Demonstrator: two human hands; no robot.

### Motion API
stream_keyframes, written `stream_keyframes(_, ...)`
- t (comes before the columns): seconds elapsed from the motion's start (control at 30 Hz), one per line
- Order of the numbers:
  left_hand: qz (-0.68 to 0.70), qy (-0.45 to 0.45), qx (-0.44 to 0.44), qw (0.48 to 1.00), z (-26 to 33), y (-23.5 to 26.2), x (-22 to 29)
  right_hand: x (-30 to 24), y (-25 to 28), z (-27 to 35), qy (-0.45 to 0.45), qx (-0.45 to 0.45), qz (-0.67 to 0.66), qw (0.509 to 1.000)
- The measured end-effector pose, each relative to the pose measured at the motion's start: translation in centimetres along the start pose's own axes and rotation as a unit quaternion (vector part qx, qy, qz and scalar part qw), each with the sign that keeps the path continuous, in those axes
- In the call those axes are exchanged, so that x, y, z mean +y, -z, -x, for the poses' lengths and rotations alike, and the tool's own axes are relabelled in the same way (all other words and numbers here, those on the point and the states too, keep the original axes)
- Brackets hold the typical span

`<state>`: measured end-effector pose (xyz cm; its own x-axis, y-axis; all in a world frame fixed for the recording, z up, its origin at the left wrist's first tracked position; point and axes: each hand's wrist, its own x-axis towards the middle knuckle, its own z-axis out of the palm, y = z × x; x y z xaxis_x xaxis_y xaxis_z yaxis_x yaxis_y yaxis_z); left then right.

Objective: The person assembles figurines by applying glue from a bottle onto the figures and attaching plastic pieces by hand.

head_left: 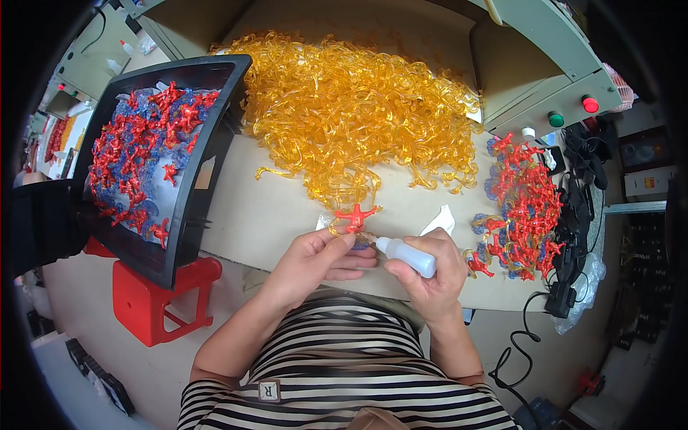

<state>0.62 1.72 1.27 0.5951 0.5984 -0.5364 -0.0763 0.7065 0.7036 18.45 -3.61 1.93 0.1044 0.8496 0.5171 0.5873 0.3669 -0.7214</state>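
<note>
**With a heap left to go, glue meets a red piece**

While the left hand pinches a small assembly of a red figure on an amber plastic piece just above the table edge, the right hand is clenched around a small white squeeze bottle, its nozzle pointing at the assembly. Judging by the piles, the work is partly through: a black tray propped on a red stool to the left holds many red and blue pieces, and a similar cluster lies on the table to the right. A large heap of amber pieces covers the cardboard tabletop, seemingly unused.
</note>
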Motion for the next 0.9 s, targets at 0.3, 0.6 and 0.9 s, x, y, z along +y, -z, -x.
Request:
stream_keyframes(0.3,0.008,-0.005,-0.005,1.000,0.1,0.1,0.0,0.3,0.0,0.1,0.016,0.001,0.000,1.000)
stream_keyframes(0.6,-0.006,-0.024,-0.025,0.999,0.4,0.2,-0.2,0.6,-0.1,0.5,-0.217,0.041,-0.315,0.923)
stream_keyframes(0.9,-0.032,-0.066,-0.042,0.996,0.9,-0.2,-0.8,0.6,-1.0,-0.9,0.002,-0.112,-0.032,0.993)
